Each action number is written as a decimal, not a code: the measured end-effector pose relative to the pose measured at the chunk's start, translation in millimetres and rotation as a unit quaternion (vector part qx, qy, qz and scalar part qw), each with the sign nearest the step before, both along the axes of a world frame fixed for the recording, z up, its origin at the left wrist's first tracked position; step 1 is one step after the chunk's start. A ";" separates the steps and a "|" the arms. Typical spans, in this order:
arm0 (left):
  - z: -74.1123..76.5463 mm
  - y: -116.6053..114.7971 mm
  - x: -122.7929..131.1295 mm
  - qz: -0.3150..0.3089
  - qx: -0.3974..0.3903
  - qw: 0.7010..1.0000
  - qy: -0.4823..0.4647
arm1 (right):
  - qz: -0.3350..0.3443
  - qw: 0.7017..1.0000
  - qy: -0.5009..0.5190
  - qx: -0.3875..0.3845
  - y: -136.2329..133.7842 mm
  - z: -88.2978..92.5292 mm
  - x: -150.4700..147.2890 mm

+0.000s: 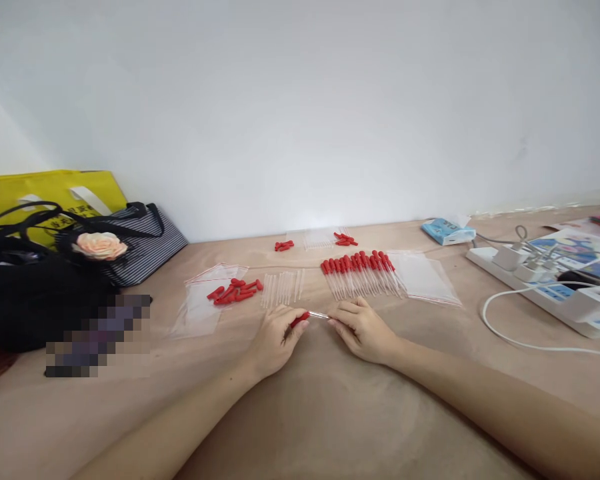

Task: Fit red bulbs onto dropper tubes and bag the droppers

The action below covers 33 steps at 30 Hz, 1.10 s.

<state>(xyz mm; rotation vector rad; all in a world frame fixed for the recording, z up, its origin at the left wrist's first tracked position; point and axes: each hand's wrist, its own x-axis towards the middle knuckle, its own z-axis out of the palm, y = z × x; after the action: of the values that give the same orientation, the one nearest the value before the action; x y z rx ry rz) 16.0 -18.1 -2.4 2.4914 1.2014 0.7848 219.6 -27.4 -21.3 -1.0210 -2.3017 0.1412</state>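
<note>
Between thumb and fingers, my left hand pinches a red rubber bulb. The clear glass dropper tube runs from the bulb's open end into the fingertips of my right hand, which is closed on it. Just beyond my hands lies a row of loose clear tubes. To its right is a row of droppers with red bulbs fitted, tubes pointing toward me. Several loose red bulbs lie on a clear zip bag at the left.
Near the wall are two small groups of red bulbs with more tubes between. Zip bags lie right of the droppers. A tissue pack and a power strip with cables stand right; bags stand left.
</note>
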 end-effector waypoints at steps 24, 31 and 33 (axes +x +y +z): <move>-6.0 -0.6 -2.3 -0.105 0.082 0.990 0.055 | 0.077 0.991 -0.060 0.096 4.5 -4.8 1.5; -5.4 -1.2 -1.6 -0.114 0.080 0.989 0.056 | 0.074 0.993 -0.049 0.077 4.2 -4.4 -4.2; -4.7 -1.4 -1.6 -0.112 0.073 0.989 0.057 | 0.073 0.994 -0.050 0.071 4.3 -4.0 -5.4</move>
<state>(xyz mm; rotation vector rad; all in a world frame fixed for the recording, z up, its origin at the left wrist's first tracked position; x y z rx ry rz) 14.4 -19.4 -7.1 2.7629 0.9039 0.7020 214.3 -23.1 -25.3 -0.8049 -2.4373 -0.0160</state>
